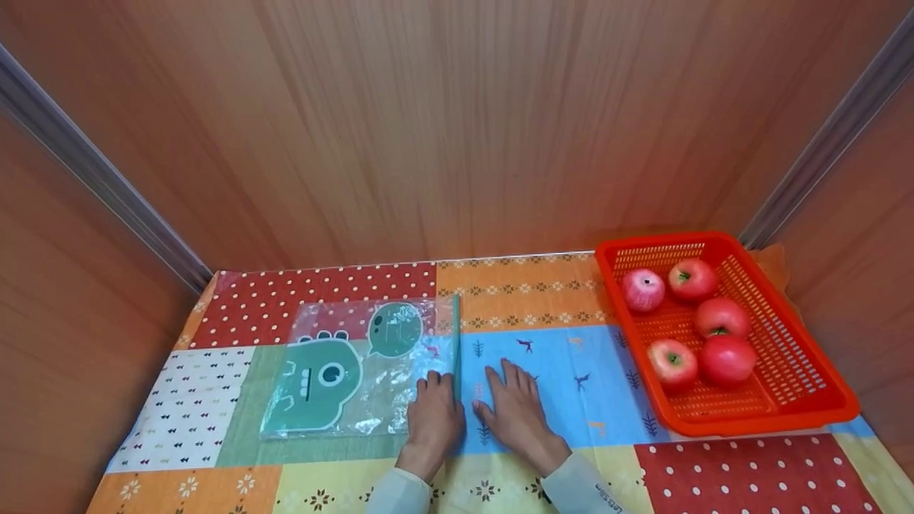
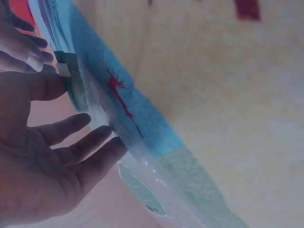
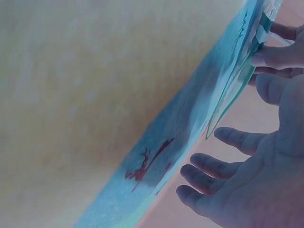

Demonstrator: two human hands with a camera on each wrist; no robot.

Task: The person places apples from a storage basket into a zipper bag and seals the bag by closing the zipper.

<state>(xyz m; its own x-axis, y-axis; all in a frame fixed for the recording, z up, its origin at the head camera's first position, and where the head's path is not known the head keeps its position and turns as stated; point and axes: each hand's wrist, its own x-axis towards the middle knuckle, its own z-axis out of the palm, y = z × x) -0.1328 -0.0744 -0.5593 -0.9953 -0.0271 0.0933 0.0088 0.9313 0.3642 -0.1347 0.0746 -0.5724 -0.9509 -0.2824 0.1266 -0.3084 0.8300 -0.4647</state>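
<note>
A clear zip bag [image 1: 385,385] printed with a green dinosaur lies flat on the patterned cloth. Its green zip strip [image 1: 457,335] runs along the right edge, with a white slider [image 2: 63,70] near the end closest to me. My left hand [image 1: 435,421] holds the bag at that end, thumb on one side of the strip and fingers on the other. Just right of the bag is my right hand [image 1: 518,414], its fingers spread and relaxed over the blue cloth, holding nothing. Part of the strip bows into a loop in the right wrist view.
An orange-red plastic basket [image 1: 778,421] stands on the right side with several red apples [image 1: 722,319] in it. A patchwork cloth [image 1: 193,407] covers the table. Wood-grain panels [image 1: 457,143] rise behind and at both sides.
</note>
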